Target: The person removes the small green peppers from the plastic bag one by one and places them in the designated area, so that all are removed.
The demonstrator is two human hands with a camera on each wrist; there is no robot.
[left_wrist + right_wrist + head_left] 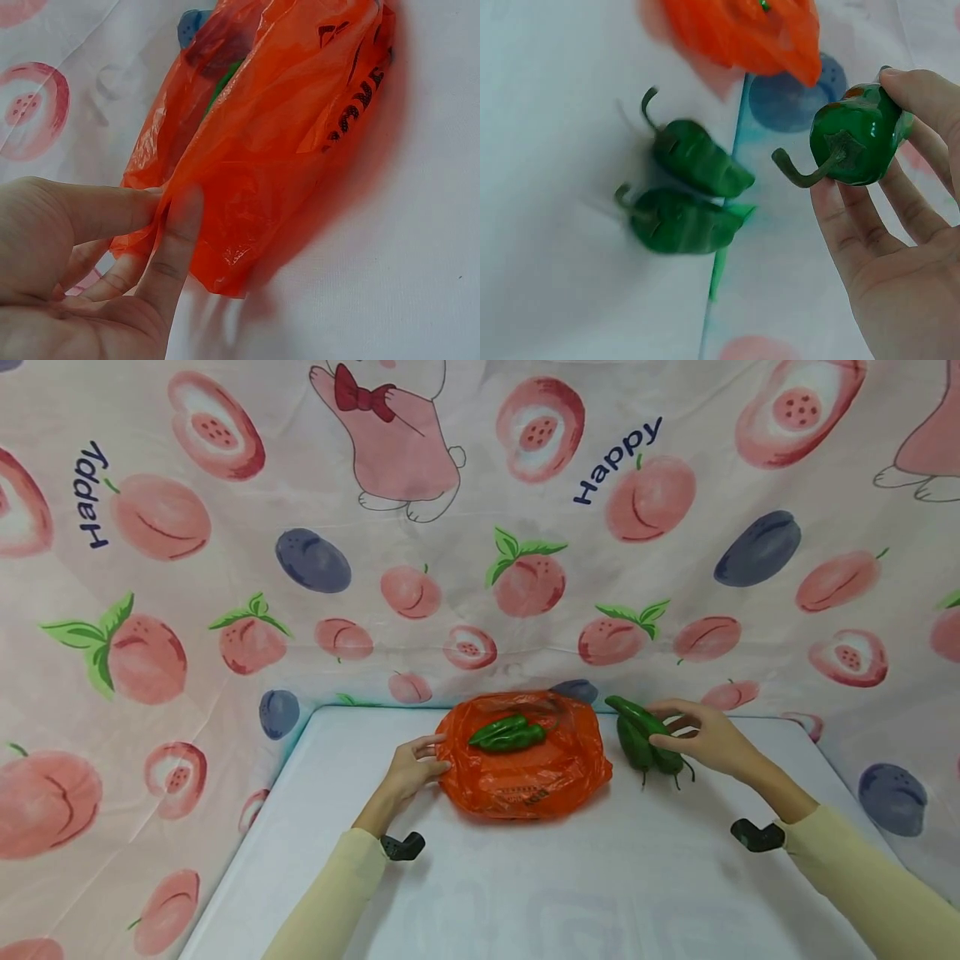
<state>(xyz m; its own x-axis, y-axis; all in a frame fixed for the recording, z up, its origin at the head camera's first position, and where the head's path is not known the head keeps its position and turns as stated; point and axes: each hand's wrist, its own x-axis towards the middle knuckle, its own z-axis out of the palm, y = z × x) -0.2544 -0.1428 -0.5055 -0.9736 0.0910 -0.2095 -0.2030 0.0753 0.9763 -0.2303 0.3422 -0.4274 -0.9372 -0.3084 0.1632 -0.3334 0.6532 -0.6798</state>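
Observation:
An orange plastic bag [495, 781] lies on the white table, its mouth spread, with green peppers [512, 737] showing inside. At the bag's left edge is my left hand [407, 770]; in the left wrist view its thumb and fingers pinch the thin plastic rim. To the right of the bag, my right hand [705, 739] holds a glossy green pepper [862, 135] between thumb and fingers, raised off the table with its curved stem toward the camera. Two more green peppers, one [701, 157] beside the other [684, 221], lie on the table below that hand.
Behind the table [525, 877] hangs a pale cloth [465, 543] printed with peaches, plums and rabbits, coming down at the table's back and left edges. Dark printing marks the bag's front. Both wrists carry small black devices.

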